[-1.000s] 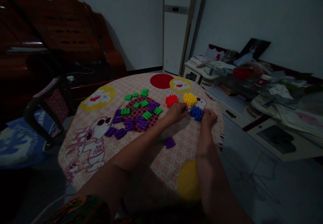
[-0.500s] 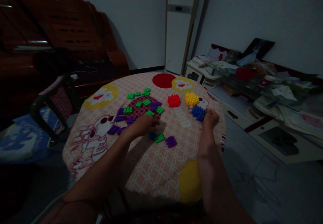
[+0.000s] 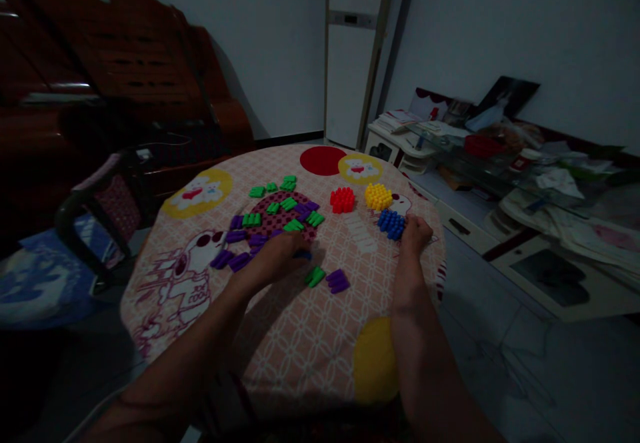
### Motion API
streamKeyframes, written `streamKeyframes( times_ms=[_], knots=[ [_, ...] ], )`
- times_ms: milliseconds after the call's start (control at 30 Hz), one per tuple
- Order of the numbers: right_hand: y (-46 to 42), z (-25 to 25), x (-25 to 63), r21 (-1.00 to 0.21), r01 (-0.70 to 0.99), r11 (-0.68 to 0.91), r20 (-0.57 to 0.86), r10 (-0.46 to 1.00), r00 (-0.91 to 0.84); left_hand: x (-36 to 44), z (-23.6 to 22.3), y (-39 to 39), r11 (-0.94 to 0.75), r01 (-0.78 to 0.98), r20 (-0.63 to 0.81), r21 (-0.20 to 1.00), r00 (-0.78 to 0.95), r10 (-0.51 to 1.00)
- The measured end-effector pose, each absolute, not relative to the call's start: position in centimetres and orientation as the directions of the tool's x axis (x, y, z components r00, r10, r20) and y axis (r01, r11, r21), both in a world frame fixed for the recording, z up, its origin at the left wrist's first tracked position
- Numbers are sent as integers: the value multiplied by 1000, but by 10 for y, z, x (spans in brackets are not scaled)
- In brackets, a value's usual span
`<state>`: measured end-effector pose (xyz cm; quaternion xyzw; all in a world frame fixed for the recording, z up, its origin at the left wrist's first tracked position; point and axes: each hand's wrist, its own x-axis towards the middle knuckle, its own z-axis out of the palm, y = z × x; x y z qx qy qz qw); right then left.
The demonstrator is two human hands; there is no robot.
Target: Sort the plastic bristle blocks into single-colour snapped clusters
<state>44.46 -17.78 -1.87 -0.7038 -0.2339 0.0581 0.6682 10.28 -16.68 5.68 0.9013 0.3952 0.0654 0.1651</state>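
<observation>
My left hand [image 3: 283, 254] is over the middle of the table, its fingers closed on a small blue toy block [image 3: 303, 254]. Just right of it lie a green block [image 3: 315, 276] and a purple block [image 3: 337, 281]. Beyond and to the left are scattered green blocks [image 3: 251, 219] and purple blocks [image 3: 241, 261]. At the right side, my right hand [image 3: 418, 233] is curled closed against the edge of a cluster of blue blocks [image 3: 391, 224]; what its fingers hold, if anything, is hidden. A yellow cluster [image 3: 379, 196] and a red cluster [image 3: 343, 200] stand behind the blue one.
A patterned cloth covers the round table [image 3: 320, 336]. Close by on the left is a metal-framed chair [image 3: 100, 230], with a wooden sofa [image 3: 140, 70] behind it. A cluttered low cabinet [image 3: 465, 223] runs along the right wall.
The blue block beneath my left hand has come up off the cloth into its fingers, and that hand has shifted slightly left. My right hand stays beside the blue cluster.
</observation>
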Motion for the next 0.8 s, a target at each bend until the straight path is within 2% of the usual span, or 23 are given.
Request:
streamKeyframes(
  times_ms=[100,233,367,467,600,800],
  knots=[
    [-176,-18,447,-965,260,-30,226,401,888,124,62,-160,-617,629,101,473,657,747],
    [-175,-16,446,-966,257,-37,223,387,895,167,60,-154,-575,502,162,646,646,746],
    [-174,-19,448,-969,247,0,225,411,884,208,47,-148,-483,391,156,784,629,762],
    [-172,-24,451,-971,237,24,225,422,878,226,39,-145,-430,340,137,836,630,765],
    [-170,-24,452,-976,216,0,196,414,889,232,36,-141,-454,309,155,836,660,735],
    [-173,-15,447,-972,234,-9,211,407,889,246,42,-134,-639,451,223,623,681,698]
  ],
)
